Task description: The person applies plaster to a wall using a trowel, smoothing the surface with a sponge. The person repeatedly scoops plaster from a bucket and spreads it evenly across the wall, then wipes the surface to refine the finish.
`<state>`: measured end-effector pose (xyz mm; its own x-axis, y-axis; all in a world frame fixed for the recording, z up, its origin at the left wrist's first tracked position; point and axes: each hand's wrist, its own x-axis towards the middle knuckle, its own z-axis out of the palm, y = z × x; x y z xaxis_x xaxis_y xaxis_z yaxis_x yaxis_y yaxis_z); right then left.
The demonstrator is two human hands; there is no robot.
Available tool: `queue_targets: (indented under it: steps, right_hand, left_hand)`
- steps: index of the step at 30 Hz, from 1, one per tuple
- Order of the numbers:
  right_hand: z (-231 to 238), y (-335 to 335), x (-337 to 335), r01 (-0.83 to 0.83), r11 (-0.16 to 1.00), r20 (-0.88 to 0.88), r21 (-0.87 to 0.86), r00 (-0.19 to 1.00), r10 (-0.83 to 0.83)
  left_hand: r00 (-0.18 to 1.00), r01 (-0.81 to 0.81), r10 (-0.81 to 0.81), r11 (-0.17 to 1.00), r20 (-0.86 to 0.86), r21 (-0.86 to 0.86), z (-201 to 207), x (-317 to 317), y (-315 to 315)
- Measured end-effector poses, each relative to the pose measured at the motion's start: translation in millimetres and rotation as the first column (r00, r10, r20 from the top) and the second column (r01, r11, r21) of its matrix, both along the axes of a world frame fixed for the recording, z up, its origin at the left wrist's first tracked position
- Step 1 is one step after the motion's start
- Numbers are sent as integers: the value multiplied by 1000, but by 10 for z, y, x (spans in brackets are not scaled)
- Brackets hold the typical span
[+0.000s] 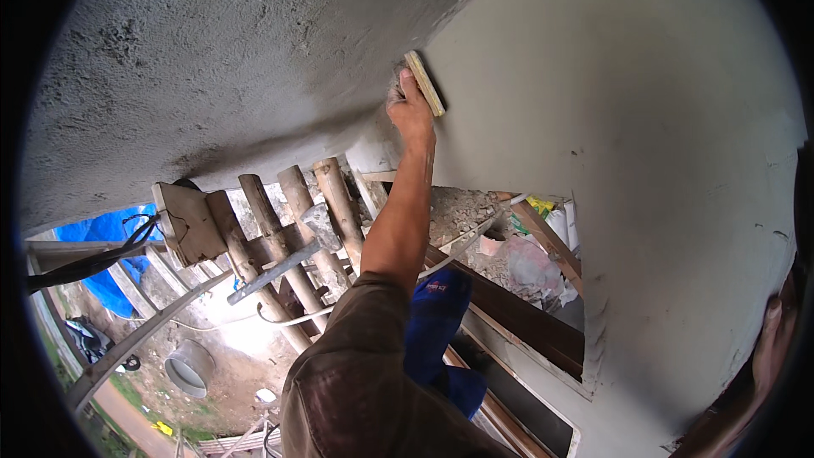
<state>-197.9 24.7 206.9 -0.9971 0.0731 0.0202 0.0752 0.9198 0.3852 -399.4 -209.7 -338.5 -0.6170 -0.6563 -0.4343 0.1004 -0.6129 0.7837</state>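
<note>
My left hand [412,112] is closed round a plastering float [425,83] with a yellowish edge. The float stands near the corner where the rough grey plaster [212,59] meets a smoother pale wall [526,76], its face turned to the pale wall. Whether it touches there is hard to see. At the far right rim, my right hand [770,339] lies along the edge of the pale wall, partly in shadow, with its visible fingers stretched out and nothing seen in them.
Below are round wooden poles [297,203], a board [188,222] and a grey, cement-smeared tool [275,271] lying across the poles. A bucket [189,368] and blue tarp [106,288] are lower left. Through a wall opening show rubble [462,212] and a plastic bag [534,267].
</note>
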Motion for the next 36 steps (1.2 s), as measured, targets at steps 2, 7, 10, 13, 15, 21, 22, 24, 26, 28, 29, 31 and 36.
queue_targets:
  steps: [2, 7, 10, 13, 15, 21, 22, 24, 26, 28, 29, 31, 36]
  right_hand:
    - [-20, -44, -59, 46, 999, 36, 5, 998, -46]
    - [-33, 253, -37, 2, 980, 11, -200, 1000, 1]
    - [-37, 310, -38, 29, 987, -66, -155, 997, -40]
    - [-26, 385, -52, 23, 988, -105, -150, 994, -39]
    - [-43, 378, -36, 49, 986, -105, -161, 992, -67]
    - [-95, 382, 17, 54, 991, -138, -122, 988, -71]
    - [-97, 350, 28, 66, 992, -134, -111, 988, -81]
    - [-94, 360, 29, 31, 993, -130, -113, 990, -46]
    - [-96, 295, 13, 23, 993, -95, -116, 995, -34]
    - [-85, 48, -10, 38, 995, -47, -95, 998, -43]
    - [-81, -30, -7, 46, 996, -31, -80, 998, -49]
    - [-129, -21, -71, 28, 998, -20, -50, 999, -29]
    - [-160, -247, -115, -4, 997, 13, -81, 1000, 5]
  left_hand:
    - [999, 39, -40, 999, -32, -34, 419, 61, -6]
    - [989, 52, -65, 993, -129, -103, 1474, 31, -48]
    - [991, 42, -61, 987, -121, -153, 1948, 83, -43]
    - [938, -44, 5, 993, -346, -107, 2235, 41, -12]
    - [858, 109, -160, 985, -488, -132, 2773, 186, -87]
    - [625, -64, -310, 895, -717, -442, 3134, 721, 212]
    - [649, -40, -322, 890, -689, -454, 2925, 789, 232]
    - [732, 68, -306, 922, -609, -381, 2403, 789, 247]
    - [841, 66, -279, 904, -463, -423, 1944, 700, 156]
    - [860, 13, -271, 859, -432, -513, 1635, 481, 57]
    - [859, -46, -252, 828, -445, -558, 1643, 366, -11]
    - [869, -186, -189, 732, -457, -655, 1694, 169, -187]
    - [807, -452, -128, 495, -576, -743, 2343, -249, -347]
